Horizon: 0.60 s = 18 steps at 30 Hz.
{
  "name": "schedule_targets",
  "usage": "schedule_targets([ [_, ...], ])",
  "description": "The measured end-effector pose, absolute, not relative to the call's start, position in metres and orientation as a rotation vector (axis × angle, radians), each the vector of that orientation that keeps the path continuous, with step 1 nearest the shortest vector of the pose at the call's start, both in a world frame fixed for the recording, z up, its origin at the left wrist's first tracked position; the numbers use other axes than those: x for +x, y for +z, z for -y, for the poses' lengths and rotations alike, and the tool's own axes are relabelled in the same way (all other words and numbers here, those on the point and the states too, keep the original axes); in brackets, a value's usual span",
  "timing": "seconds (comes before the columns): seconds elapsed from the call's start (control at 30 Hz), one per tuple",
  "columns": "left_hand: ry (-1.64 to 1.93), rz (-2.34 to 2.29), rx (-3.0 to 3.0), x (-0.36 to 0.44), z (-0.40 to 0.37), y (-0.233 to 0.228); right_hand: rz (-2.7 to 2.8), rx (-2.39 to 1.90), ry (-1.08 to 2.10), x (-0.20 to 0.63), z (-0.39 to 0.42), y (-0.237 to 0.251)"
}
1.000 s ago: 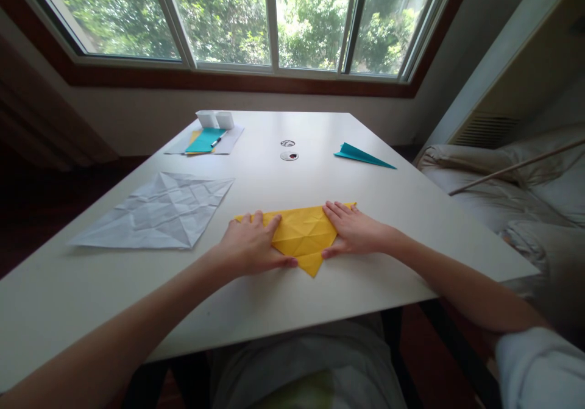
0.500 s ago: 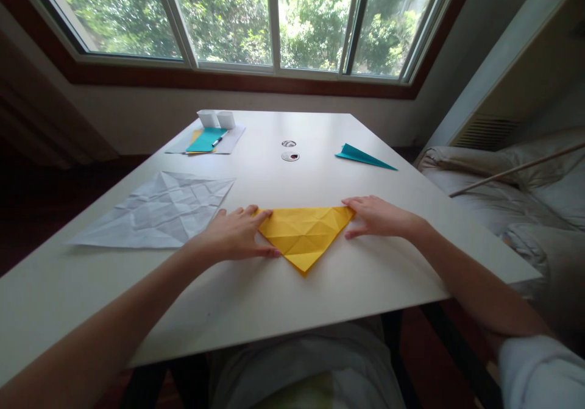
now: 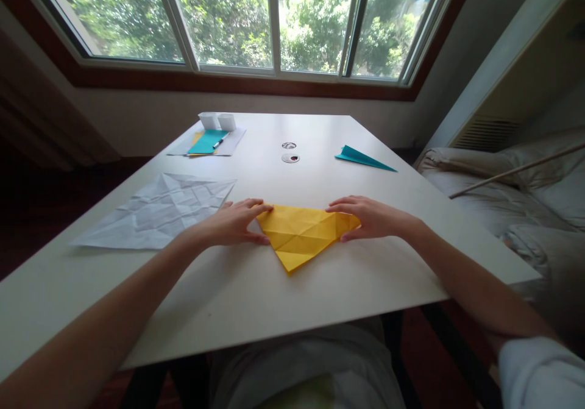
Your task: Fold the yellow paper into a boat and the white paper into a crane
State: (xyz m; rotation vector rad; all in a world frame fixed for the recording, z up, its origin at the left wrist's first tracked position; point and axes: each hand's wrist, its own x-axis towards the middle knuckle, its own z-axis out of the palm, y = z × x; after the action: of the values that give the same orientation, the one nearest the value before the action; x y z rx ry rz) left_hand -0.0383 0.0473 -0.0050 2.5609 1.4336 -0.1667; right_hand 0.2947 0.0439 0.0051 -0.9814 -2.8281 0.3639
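Daylight comes through a wide window (image 3: 223, 19), trees outside it, beyond the far edge of my white counter (image 3: 256, 311). Creased and folded to a broad point, yellow paper (image 3: 299, 232) lies between my hands, a little in from the middle of the near edge, its long side toward the far edge. My left hand (image 3: 237, 223) is at the paper's left corner, fingers resting on it, thumb parted widely from them at the slanting side. My right hand (image 3: 377, 217) reaches over the right corner, fingers spread onto the long side, thumb well apart along the lower side; neither is closed tight. Toward the left edge spreads a creased white sheet (image 3: 159, 211). Near the far left corner lie a teal sheet (image 3: 205, 142) and a pen (image 3: 221, 140); toward the right edge, a folded teal paper (image 3: 363, 158).
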Motion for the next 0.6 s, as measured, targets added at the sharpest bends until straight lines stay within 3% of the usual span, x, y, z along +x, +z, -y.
schedule_targets([
  [0.6, -0.142, -1.399, 2.587, -0.041, -0.05, -0.008, 2.864, -0.727, 0.353, 0.283, -0.039, -0.003],
])
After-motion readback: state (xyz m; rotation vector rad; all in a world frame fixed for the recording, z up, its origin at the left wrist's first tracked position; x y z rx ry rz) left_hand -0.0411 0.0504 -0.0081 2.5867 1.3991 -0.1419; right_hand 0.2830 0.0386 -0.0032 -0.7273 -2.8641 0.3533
